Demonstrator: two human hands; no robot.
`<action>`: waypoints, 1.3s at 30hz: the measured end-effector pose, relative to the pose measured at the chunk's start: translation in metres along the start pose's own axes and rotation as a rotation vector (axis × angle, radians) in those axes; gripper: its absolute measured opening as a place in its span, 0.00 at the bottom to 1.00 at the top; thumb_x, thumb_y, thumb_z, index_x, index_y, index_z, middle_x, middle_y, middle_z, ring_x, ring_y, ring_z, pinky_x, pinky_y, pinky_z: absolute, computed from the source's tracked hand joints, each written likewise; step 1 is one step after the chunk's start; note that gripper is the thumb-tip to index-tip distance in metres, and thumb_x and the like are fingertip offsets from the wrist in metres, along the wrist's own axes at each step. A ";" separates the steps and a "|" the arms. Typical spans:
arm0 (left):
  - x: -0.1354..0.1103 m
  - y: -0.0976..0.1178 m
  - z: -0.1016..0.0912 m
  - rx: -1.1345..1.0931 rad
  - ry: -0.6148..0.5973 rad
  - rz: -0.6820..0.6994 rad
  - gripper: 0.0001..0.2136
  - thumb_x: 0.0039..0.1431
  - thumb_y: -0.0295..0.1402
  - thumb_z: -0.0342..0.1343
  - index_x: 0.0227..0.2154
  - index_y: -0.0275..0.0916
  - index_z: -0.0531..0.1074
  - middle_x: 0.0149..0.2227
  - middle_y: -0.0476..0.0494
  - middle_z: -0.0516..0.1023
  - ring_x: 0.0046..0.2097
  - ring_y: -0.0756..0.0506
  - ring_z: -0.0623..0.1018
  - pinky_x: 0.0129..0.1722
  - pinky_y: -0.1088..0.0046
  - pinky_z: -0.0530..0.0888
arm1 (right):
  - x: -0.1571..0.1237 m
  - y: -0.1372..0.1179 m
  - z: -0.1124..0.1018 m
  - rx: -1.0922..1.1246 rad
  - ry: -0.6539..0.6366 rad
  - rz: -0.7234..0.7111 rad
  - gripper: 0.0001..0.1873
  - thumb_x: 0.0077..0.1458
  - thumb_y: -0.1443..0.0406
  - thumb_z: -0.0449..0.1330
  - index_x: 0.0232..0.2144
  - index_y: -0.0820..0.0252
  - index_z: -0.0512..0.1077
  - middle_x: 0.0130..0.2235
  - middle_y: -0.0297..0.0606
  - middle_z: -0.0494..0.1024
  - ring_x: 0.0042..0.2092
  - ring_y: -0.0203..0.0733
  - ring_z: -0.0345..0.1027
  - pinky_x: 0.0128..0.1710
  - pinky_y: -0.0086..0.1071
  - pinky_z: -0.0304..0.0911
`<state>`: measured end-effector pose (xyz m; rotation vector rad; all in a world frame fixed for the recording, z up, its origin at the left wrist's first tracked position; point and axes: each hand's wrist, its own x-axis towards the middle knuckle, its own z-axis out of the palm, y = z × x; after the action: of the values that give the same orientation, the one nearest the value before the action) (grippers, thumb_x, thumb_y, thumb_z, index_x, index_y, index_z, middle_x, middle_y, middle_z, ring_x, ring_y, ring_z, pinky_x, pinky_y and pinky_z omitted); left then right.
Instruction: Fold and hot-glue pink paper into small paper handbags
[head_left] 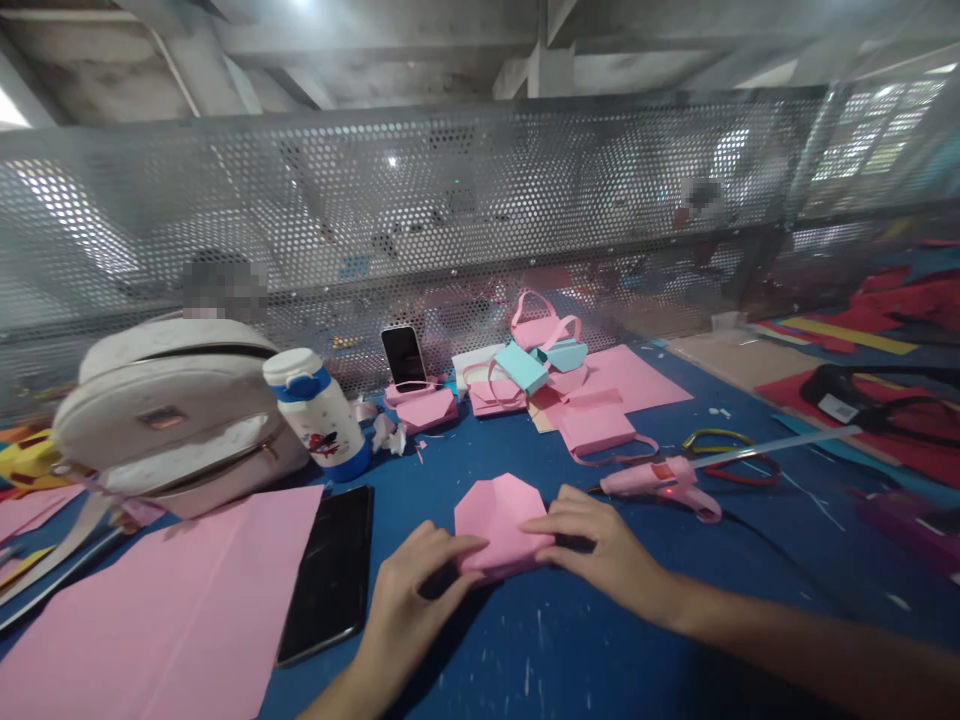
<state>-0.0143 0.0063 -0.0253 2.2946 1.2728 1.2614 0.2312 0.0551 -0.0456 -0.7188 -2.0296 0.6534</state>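
A folded pink paper piece [501, 520] with a pointed flap lies on the blue table [570, 640] in front of me. My left hand [420, 590] grips its near left edge with thumb and fingers pinched together. My right hand [600, 545] presses on its right side, fingers laid over the fold. Both hands touch the same piece.
A black phone [330, 575] and a large pink sheet [157, 610] lie to the left. A white bag [172, 415] and a bottle [319, 412] stand behind them. A pink glue gun [664, 482], scissors [724, 452] and several finished paper bags [540, 375] lie ahead, before a perforated metal screen [480, 210].
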 end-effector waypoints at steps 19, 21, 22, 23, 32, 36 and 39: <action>-0.004 -0.003 0.003 0.049 0.005 0.050 0.09 0.59 0.34 0.63 0.43 0.43 0.79 0.30 0.48 0.82 0.29 0.48 0.75 0.30 0.74 0.71 | 0.001 -0.008 -0.001 -0.023 -0.006 -0.034 0.09 0.61 0.58 0.63 0.39 0.56 0.80 0.32 0.37 0.80 0.37 0.42 0.66 0.36 0.35 0.65; -0.004 -0.001 0.007 0.044 0.025 -0.029 0.10 0.60 0.34 0.62 0.44 0.44 0.80 0.31 0.48 0.83 0.28 0.48 0.75 0.28 0.75 0.71 | 0.000 -0.009 0.003 0.010 -0.001 0.044 0.07 0.60 0.61 0.64 0.38 0.55 0.80 0.31 0.36 0.79 0.36 0.42 0.67 0.35 0.34 0.66; -0.004 0.001 0.009 0.032 0.029 -0.074 0.10 0.59 0.33 0.62 0.44 0.44 0.80 0.31 0.47 0.83 0.27 0.49 0.75 0.27 0.76 0.71 | -0.001 -0.010 0.005 0.022 -0.001 0.081 0.05 0.59 0.62 0.65 0.38 0.54 0.80 0.30 0.36 0.79 0.36 0.42 0.68 0.35 0.34 0.67; -0.004 0.002 0.012 0.017 0.025 -0.116 0.10 0.59 0.33 0.62 0.44 0.44 0.80 0.31 0.48 0.83 0.26 0.49 0.75 0.26 0.77 0.71 | -0.001 -0.010 0.007 0.034 -0.006 0.111 0.05 0.59 0.64 0.64 0.37 0.53 0.80 0.31 0.36 0.80 0.36 0.42 0.69 0.36 0.34 0.67; -0.008 0.013 0.012 0.120 0.096 -0.055 0.20 0.60 0.37 0.61 0.55 0.44 0.71 0.34 0.46 0.82 0.29 0.48 0.77 0.28 0.76 0.73 | 0.000 -0.015 0.001 -0.075 0.084 -0.225 0.11 0.64 0.69 0.58 0.38 0.53 0.80 0.26 0.35 0.77 0.32 0.41 0.65 0.29 0.31 0.61; -0.009 0.010 0.005 0.332 0.133 0.184 0.24 0.65 0.30 0.52 0.63 0.39 0.58 0.25 0.52 0.78 0.24 0.50 0.74 0.27 0.76 0.69 | -0.001 -0.010 -0.010 -0.358 0.062 -0.493 0.15 0.64 0.72 0.52 0.47 0.56 0.76 0.26 0.34 0.73 0.28 0.38 0.63 0.27 0.31 0.57; -0.008 0.007 0.002 0.411 0.107 0.298 0.09 0.66 0.29 0.51 0.48 0.38 0.68 0.21 0.53 0.74 0.21 0.51 0.68 0.24 0.74 0.61 | -0.003 -0.003 -0.013 -0.470 0.073 -0.564 0.20 0.66 0.71 0.50 0.58 0.62 0.64 0.30 0.35 0.77 0.28 0.38 0.66 0.28 0.32 0.57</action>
<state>-0.0108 -0.0041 -0.0273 2.8272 1.3696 1.3293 0.2429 0.0532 -0.0384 -0.3804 -2.1968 -0.1787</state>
